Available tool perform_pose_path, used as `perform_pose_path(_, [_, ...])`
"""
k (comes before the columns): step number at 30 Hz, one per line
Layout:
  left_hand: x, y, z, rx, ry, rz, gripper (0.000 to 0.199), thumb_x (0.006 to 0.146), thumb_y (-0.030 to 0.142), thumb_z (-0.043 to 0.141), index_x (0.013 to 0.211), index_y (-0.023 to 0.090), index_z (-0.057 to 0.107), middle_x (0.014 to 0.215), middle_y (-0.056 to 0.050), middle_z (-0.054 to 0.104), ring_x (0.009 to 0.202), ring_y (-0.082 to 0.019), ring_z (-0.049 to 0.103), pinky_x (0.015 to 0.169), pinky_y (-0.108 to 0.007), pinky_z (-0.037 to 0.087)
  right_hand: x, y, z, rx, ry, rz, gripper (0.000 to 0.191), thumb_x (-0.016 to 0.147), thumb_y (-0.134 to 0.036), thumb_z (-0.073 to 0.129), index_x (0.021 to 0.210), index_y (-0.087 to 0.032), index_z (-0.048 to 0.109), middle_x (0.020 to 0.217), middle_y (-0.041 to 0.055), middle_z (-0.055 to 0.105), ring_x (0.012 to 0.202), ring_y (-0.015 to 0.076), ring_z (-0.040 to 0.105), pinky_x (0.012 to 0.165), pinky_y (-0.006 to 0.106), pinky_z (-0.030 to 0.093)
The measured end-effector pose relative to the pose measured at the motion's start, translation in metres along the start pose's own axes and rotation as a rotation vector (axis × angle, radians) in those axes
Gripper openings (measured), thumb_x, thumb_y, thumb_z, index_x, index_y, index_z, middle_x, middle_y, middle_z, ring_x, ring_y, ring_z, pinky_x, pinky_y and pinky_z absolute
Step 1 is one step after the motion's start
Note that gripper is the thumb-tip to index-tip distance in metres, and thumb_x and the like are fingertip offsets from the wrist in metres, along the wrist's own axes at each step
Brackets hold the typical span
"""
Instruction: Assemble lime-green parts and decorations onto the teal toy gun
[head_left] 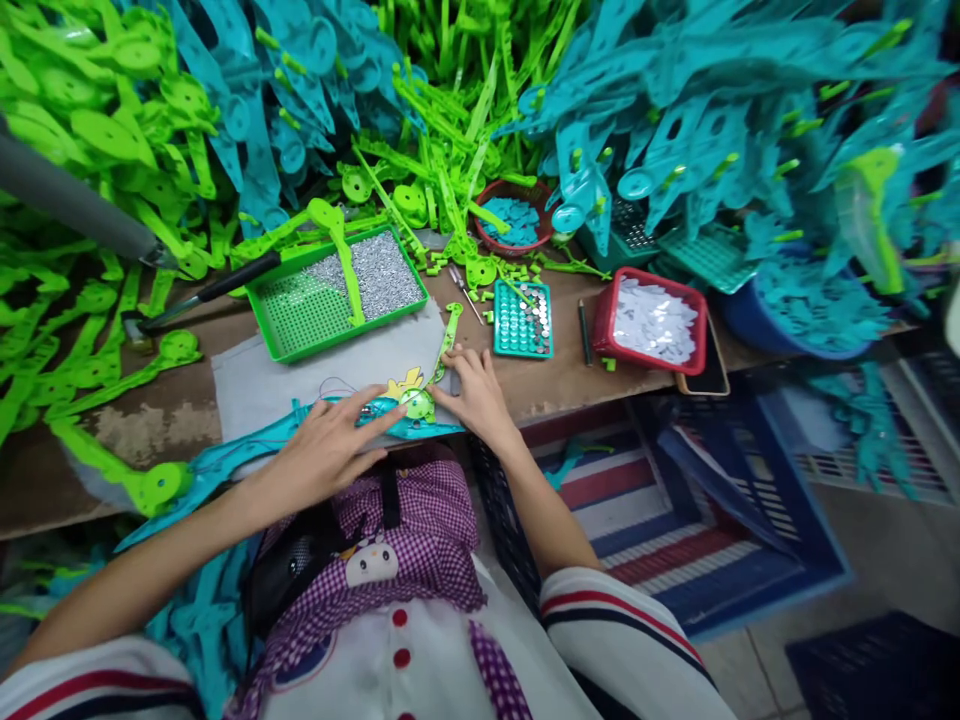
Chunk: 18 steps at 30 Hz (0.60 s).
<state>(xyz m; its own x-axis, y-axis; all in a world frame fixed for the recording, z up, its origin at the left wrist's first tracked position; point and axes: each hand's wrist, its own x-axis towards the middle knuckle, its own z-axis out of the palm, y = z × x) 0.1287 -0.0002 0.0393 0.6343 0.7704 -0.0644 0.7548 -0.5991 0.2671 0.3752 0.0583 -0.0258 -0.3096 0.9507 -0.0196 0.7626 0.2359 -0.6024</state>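
Note:
A long blue plastic piece [281, 428] lies along the front edge of the table, with thin dark wires by it. On it sits a lime-green round part [417, 404], and a yellow flat shape [406, 384] shows just behind. My left hand [330, 445] rests over the blue piece, fingers stretched out, a fingertip close to the round part. My right hand [478, 395] is spread at the other side. Its thumb reaches the round part and its fingers touch a narrow green strip [451, 328]. What lies under both palms is hidden.
Behind stand a green tray [289, 318] of small metal pieces, a teal tray [517, 345] of round discs, a screwdriver [466, 292] and a red basket [701, 335] of white pieces. A hammer [217, 285] lies left. Green and blue plastic parts heap up beyond.

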Motion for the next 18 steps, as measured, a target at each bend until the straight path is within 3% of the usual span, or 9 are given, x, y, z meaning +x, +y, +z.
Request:
perform_pose_path(4, [0.041,-0.027,-0.014,-0.133,-0.007,0.018,0.037,0.098,0.031,0.05,0.134,0.027,0.057,0.131,-0.011,0.059,0.112,-0.024,0.058,0.089,-0.039,0.046,0.0,0.0,0.0,-0.011,0.001,0.012,0.039,0.085,-0.04,0.06,0.119,-0.021,0.059,0.128,0.0124,0.062,0.138,0.0294,0.047,0.121,0.062,0.019])
perform_pose_path(9, [0.094,-0.048,-0.005,-0.304,-0.107,0.115,0.044,0.093,0.031,0.058,0.136,0.023,0.055,0.129,-0.01,0.058,0.116,-0.022,0.055,0.099,-0.036,0.043,-0.001,0.003,0.005,0.001,0.024,-0.007,0.038,0.085,-0.039,0.058,0.12,-0.023,0.058,0.127,0.0118,0.063,0.138,0.0299,0.047,0.12,0.063,0.02])
perform_pose_path(14, [0.119,-0.048,0.008,-0.391,-0.255,0.252,0.068,0.084,0.041,0.07,0.145,0.026,0.045,0.146,-0.011,0.045,0.132,-0.027,0.043,0.109,-0.039,0.034,-0.002,0.008,0.012,0.038,0.082,0.011,0.048,0.082,-0.042,0.061,0.124,-0.021,0.052,0.129,0.0139,0.061,0.135,0.0301,0.049,0.121,0.062,0.017])
perform_pose_path(18, [0.13,-0.055,0.011,-0.512,-0.323,0.291,0.077,0.084,0.046,0.068,0.15,0.026,0.035,0.142,-0.012,0.047,0.128,-0.026,0.045,0.108,-0.039,0.035,-0.001,0.011,0.016,0.075,0.104,0.042,0.058,0.079,-0.044,0.062,0.128,-0.016,0.046,0.129,0.0185,0.06,0.131,0.0312,0.052,0.122,0.062,0.017])
